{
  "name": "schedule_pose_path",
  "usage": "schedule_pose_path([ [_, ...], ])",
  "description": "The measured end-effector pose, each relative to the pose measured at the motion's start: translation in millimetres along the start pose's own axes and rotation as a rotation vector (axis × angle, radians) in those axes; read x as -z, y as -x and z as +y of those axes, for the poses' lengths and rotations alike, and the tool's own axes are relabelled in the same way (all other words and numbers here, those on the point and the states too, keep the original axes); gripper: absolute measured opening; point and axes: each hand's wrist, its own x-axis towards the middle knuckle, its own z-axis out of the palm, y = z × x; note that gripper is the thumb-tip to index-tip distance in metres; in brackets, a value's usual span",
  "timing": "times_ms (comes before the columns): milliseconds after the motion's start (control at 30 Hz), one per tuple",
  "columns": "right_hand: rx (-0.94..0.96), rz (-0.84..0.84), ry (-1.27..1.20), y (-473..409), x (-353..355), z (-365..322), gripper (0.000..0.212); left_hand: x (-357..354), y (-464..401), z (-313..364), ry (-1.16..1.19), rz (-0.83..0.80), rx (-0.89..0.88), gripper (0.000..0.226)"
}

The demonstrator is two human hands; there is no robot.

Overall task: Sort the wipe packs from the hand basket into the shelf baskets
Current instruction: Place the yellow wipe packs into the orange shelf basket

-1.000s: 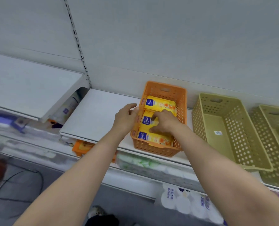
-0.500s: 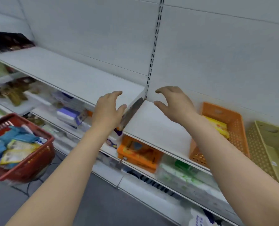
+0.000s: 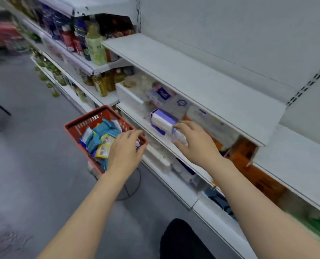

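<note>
A red hand basket (image 3: pixel 75 128) stands low at centre left, beside the shelving. It holds several wipe packs (image 3: pixel 99 139) in blue, yellow and white wrappers. My left hand (image 3: pixel 124 153) hovers over the basket's right side with its fingers spread, holding nothing. My right hand (image 3: pixel 194 142) is over the edge of a lower shelf (image 3: pixel 155 131) to the right of the basket, fingers apart and holding nothing. The shelf baskets are out of view.
A bare white shelf (image 3: pixel 192 75) runs across the upper right. Below it lie a purple-and-white pack (image 3: pixel 162 120) and orange boxes (image 3: pixel 249 165). Bottles (image 3: pixel 95 45) fill the shelves at upper left. Grey floor (image 3: pixel 33 165) spreads left of the basket.
My view has swung left, away from the orange shelf basket. Both hands have left that basket and come down toward the red hand basket, which now sits near the middle.
</note>
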Motion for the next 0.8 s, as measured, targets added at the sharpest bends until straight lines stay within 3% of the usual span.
schedule_pose_path([
  [233,0.039,-0.287,-0.047,-145.2,-119.9,-18.7,0.046,-54.2,-50.6,-139.6,0.054,-0.137,0.366,0.046],
  [500,-0.032,-0.836,-0.088,-279.5,-285.9,-31.6,0.049,-106.3,-113.6,-258.6,0.152,-0.279,0.727,0.051],
  [633,-0.124,-0.954,-0.177,-309.9,-353.7,-47.0,0.057,-125.5,-131.5,-299.6,0.201,-0.312,0.857,0.049],
  [800,-0.174,-1.022,-0.265,-322.3,-415.2,-59.7,0.069,-142.8,-145.2,-338.0,0.226,-0.394,0.875,0.052],
])
